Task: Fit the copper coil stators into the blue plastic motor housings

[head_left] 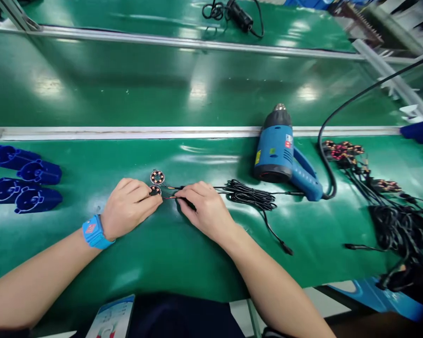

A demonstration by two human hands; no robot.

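- Spread beneath everything: glossy green bench [155, 267], with a pale strip [127, 133] along its far edge.
- Heaped by the right edge: tangled black cables [395, 225] with copper-wound ends.
- Lying near the far edge, right of middle: blue plastic heat gun [275, 152] with black end sections and a metal tip.
- At mid-bench: left hand [132, 206], fingertips clamped on the lower ring, exact hold partly hidden.
- Just right of it: right hand [204, 206], pinched on thin black cable ends [178, 188].
- Beyond that, towards the right edge: bundled black cable [252, 195].
- By the left edge: four dark-blue plastic cylinders [49, 171].
- At the left fingertips: two small copper-wound metal rings [157, 177], the lower partly covered.
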